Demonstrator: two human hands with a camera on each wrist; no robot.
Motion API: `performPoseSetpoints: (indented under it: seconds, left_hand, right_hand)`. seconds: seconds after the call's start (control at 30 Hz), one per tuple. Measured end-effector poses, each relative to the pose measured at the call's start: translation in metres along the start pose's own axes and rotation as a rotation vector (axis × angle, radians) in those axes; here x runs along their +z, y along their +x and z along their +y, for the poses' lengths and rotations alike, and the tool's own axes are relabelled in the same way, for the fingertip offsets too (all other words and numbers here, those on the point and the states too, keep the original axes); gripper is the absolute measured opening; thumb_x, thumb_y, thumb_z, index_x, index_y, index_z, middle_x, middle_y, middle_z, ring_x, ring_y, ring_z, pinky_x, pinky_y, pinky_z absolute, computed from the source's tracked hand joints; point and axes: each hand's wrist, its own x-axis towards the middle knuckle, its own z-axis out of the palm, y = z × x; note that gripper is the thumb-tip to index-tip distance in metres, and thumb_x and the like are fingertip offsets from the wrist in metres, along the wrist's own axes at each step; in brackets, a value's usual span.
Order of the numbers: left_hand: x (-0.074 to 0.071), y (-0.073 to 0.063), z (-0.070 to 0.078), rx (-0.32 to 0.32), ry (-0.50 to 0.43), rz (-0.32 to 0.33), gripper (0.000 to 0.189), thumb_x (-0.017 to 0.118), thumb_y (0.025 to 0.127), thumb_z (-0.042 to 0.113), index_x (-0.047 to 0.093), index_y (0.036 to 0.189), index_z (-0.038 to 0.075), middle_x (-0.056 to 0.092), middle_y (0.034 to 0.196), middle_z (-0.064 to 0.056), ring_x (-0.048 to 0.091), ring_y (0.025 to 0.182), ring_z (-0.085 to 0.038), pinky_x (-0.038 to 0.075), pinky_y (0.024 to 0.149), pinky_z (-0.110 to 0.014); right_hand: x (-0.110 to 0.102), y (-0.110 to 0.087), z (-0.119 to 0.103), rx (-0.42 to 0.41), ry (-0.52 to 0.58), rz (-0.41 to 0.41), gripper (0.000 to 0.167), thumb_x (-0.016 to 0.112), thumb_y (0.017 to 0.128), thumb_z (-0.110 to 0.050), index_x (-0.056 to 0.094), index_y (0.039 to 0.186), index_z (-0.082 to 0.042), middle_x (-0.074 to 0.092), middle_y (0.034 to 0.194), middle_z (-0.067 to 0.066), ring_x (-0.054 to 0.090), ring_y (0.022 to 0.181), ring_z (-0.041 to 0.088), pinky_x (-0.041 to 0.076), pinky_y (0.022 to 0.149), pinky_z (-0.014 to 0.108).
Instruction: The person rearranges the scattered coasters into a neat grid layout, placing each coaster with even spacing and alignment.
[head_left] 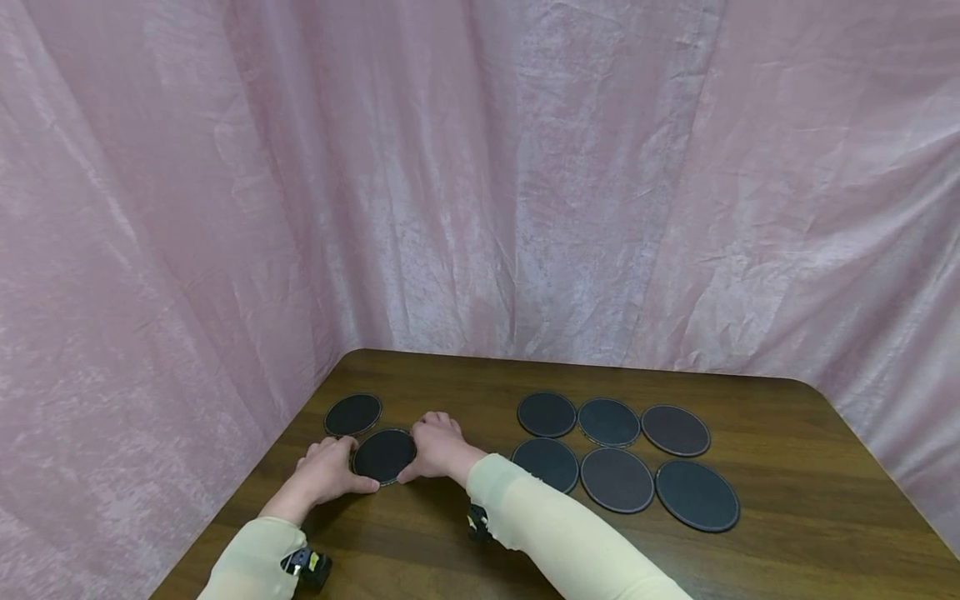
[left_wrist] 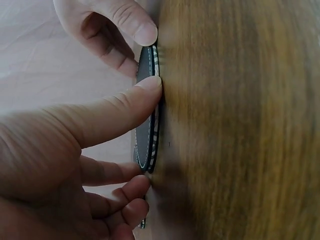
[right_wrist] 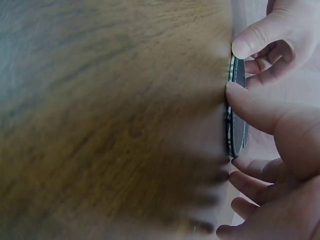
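Note:
Toward the table's left side, a round black coaster (head_left: 384,457) with a stitched edge lies between both hands. My left hand (head_left: 327,468) holds its left edge, thumb at the near side and fingers around the far side. On the opposite edge, my right hand (head_left: 441,448) grips it in the same way. The left wrist view shows a patterned layer under the coaster's dark top (left_wrist: 144,132); I cannot tell whether this is its underside or a second coaster. Just behind and to the left lies another black coaster (head_left: 352,414).
On the right, dark coasters lie flat in two rows: a back row (head_left: 609,422) and a front row (head_left: 617,479). My right forearm (head_left: 570,525) passes close to the front row's left coaster. A pink curtain (head_left: 480,183) hangs behind the brown wooden table (head_left: 795,450).

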Motion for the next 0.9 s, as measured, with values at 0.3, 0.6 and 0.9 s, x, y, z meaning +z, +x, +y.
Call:
performPoseSetpoints:
  seconds: [0.3,0.6,0.9]
  left_hand:
    - [0.0018,0.0017,0.0016,0.004,-0.012,0.021,0.089,0.102,0.078,0.044,0.063,0.134,-0.012,0.072,0.12,-0.026,0.066,0.113,-0.053,0.05,0.096,-0.07]
    - [0.0039,0.0019,0.0045,0.014,-0.045,0.024,0.091,0.102,0.079,0.039,0.058,0.136,-0.016,0.072,0.123,-0.03,0.069,0.113,-0.052,0.054,0.097,-0.065]
    - [0.006,0.004,0.0096,0.029,-0.07,0.05,0.088,0.103,0.079,0.035,0.061,0.137,-0.015,0.072,0.126,-0.03,0.067,0.117,-0.052,0.053,0.1,-0.064]
  right_hand:
    - [0.0001,-0.0014,-0.0029,0.026,0.021,0.031,0.07,0.1,0.08,-0.049,0.073,0.131,-0.009,0.067,0.129,0.008,0.053,0.127,0.028,0.046,0.112,0.045]
    - [0.003,-0.0029,-0.0024,0.041,0.054,0.041,0.073,0.101,0.081,-0.046,0.069,0.135,-0.008,0.074,0.124,0.007,0.056,0.116,0.027,0.044,0.112,0.044]
    - [0.0008,-0.0072,0.0028,0.052,0.068,0.037,0.075,0.099,0.083,-0.046,0.068,0.139,-0.007,0.074,0.127,0.008,0.056,0.118,0.029,0.044,0.111,0.045]
